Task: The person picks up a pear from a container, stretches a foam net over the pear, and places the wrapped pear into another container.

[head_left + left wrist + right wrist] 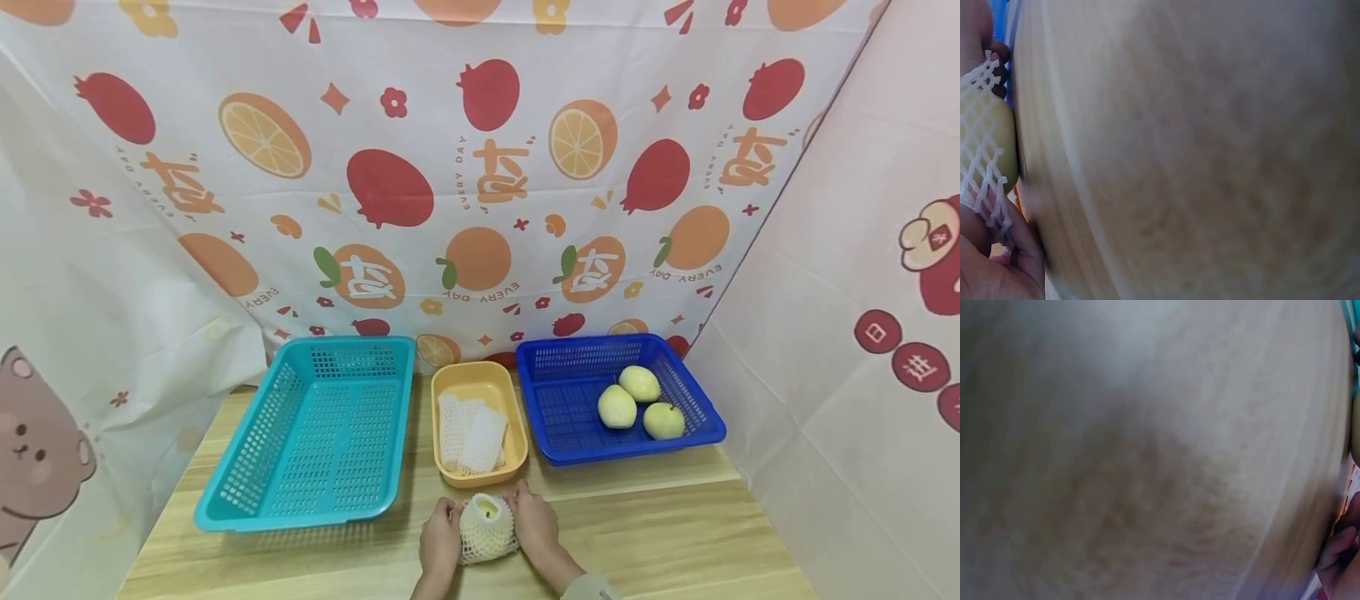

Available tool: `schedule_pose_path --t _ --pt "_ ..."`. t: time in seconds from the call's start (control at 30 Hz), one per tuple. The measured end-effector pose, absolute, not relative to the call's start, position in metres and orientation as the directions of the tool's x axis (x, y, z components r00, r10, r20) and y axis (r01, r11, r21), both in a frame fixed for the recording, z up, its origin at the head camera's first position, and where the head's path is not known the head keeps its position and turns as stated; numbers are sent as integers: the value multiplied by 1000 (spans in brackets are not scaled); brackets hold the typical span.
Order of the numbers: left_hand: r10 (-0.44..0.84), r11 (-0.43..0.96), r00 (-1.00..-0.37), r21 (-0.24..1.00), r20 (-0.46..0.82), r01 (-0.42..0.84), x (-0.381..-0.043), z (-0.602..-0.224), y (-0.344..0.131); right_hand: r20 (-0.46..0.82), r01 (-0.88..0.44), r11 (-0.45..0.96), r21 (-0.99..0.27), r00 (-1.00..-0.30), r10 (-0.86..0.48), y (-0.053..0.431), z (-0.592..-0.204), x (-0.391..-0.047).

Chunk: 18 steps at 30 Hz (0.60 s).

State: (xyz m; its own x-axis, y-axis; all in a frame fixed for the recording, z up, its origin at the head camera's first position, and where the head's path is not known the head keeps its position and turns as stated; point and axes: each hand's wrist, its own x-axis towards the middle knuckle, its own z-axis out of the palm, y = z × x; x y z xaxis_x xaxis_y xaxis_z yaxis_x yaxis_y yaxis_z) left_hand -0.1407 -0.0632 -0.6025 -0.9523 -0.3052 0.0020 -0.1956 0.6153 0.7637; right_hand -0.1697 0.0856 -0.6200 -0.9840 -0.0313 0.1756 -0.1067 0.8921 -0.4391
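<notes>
A pale yellow-green pear [488, 510] sits on the wooden table, wrapped in a white foam net sleeve [480, 550] with a round opening at its top. On its left side my left hand [439, 537] pinches the edge of the sleeve between thumb and fingers. My right hand [537, 525] pinches the sleeve's opposite edge. The left wrist view has the mesh stretched over the pear [1009, 140], whose lower side is bare. At the right wrist view's edge only part of the right hand [1340, 562] shows.
Behind the hands is a yellow tray [442, 477] with several white foam nets [480, 437]. A turquoise basket [300, 518] stands at left. The blue basket [555, 454] at right contains three pears [617, 407]. A printed curtain [420, 125] hangs behind.
</notes>
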Motion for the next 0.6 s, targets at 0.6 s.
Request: schedule_pose_path --t 0.6 --pt "-219 816 -975 556 44 -158 -143 -599 -62 313 -188 934 -304 -946 -89 86 -625 -168"
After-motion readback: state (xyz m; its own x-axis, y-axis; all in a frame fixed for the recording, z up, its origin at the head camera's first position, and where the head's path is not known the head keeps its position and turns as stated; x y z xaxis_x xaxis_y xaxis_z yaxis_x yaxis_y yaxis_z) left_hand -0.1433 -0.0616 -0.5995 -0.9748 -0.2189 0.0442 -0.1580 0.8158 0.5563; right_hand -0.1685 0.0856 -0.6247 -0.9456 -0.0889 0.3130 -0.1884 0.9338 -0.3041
